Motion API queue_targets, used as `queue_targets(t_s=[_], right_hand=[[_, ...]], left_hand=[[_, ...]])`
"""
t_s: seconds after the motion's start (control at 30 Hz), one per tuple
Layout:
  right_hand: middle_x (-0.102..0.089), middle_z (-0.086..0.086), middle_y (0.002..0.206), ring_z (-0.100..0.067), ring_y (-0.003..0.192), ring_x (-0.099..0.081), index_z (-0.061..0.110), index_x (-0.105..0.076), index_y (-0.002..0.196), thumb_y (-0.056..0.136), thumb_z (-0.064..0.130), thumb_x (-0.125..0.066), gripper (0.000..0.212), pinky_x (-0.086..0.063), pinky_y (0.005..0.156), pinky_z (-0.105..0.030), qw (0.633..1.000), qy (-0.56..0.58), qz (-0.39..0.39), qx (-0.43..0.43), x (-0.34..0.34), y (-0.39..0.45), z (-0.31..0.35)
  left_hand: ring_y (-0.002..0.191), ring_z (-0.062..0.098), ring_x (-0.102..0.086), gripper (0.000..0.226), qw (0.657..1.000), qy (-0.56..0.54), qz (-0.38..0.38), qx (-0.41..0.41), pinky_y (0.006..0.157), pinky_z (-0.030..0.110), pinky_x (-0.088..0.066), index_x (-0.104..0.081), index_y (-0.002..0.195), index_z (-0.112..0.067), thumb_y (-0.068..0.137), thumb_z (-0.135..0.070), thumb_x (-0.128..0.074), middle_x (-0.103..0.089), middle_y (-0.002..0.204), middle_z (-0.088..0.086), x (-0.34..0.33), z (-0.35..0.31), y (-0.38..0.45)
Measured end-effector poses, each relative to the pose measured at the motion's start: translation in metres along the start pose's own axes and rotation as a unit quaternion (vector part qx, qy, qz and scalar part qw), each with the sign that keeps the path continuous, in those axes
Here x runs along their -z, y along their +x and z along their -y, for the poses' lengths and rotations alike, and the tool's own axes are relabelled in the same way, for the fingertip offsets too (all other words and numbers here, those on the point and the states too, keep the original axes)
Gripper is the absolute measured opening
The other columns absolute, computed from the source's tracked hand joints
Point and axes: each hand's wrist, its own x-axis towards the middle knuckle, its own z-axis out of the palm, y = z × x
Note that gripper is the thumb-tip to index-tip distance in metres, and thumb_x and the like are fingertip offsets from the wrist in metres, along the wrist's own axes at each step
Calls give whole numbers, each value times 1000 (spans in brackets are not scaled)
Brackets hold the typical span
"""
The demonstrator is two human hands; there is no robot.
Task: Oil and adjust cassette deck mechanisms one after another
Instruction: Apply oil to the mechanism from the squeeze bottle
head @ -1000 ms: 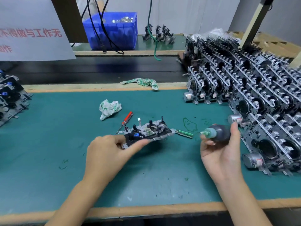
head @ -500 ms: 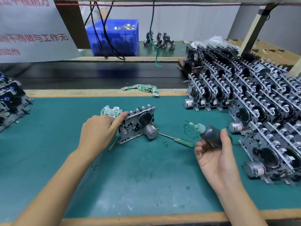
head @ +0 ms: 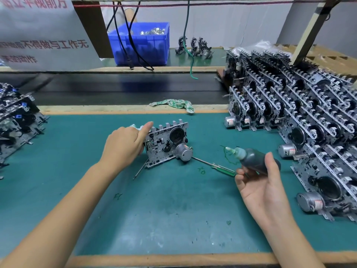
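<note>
A metal cassette deck mechanism stands on its edge on the green mat, its flywheel and round motor facing me. My left hand grips its left end, thumb along the top edge. My right hand holds a dark oil bottle to the right of the mechanism, its green nozzle pointing left and apart from the mechanism. A green-handled screwdriver lies on the mat between them.
A large stack of mechanisms fills the right side. More mechanisms sit at the left edge. A second screwdriver's shaft pokes out below the mechanism. A rag lies at the mat's far edge; a blue bin stands behind.
My left hand has tipped the mechanism from lying flat up onto its edge, motor side toward me. The oil bottle stayed in my right hand, tilted with its nozzle raised.
</note>
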Motion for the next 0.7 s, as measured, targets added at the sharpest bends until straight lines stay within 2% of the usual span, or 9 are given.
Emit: queue_targets(t_s=[0.1,0.23,0.3,0.43,0.53,0.7], right_hand=[[-55,-1,64,-10,57,-54,11,-66,87,74,44,-58,37,-50,50,-16,1000,-7,-3,1,1,0,0],[-56,-2,66,-11,59,-55,13,-72,81,74,45,-58,35,-50,51,-17,1000,-8,-2,-4,1,0,-1],[-55,-2,66,-11,59,-53,12,-68,86,75,45,-58,37,-50,51,-17,1000,-9,-1,-7,2,1,-1],[-55,-1,64,-10,55,-53,15,-74,74,74,45,-59,33,-49,50,-17,1000,-4,3,-11,2,0,0],[-55,-1,63,-10,54,-52,14,-72,77,74,45,-60,34,-48,49,-17,1000,4,3,-15,1,0,0],[-56,0,64,-9,54,-50,16,-75,73,74,45,-59,33,-47,48,-18,1000,5,10,-17,1,1,0]], left_hand=[[51,26,-49,78,1000,-6,-2,0,74,40,-48,-42,30,-14,100,-44,-28,-41,35,0,0,0,1],[47,16,-44,78,1000,-5,-3,2,76,38,-47,-43,30,-14,101,-44,-27,-41,35,-2,-2,1,3],[48,18,-48,79,1000,-5,-3,5,75,37,-47,-43,30,-14,101,-44,-27,-41,34,-3,-1,1,4],[49,25,-52,79,1000,-7,-3,12,72,37,-47,-41,29,-14,101,-44,-27,-42,34,1,0,1,7],[48,26,-50,79,1000,4,-19,25,68,36,-46,-41,30,-10,100,-44,-29,-43,36,6,-3,-3,11],[61,38,-55,69,998,33,-11,48,73,45,-49,-49,51,6,102,-36,-32,-46,51,18,-5,1,16]])
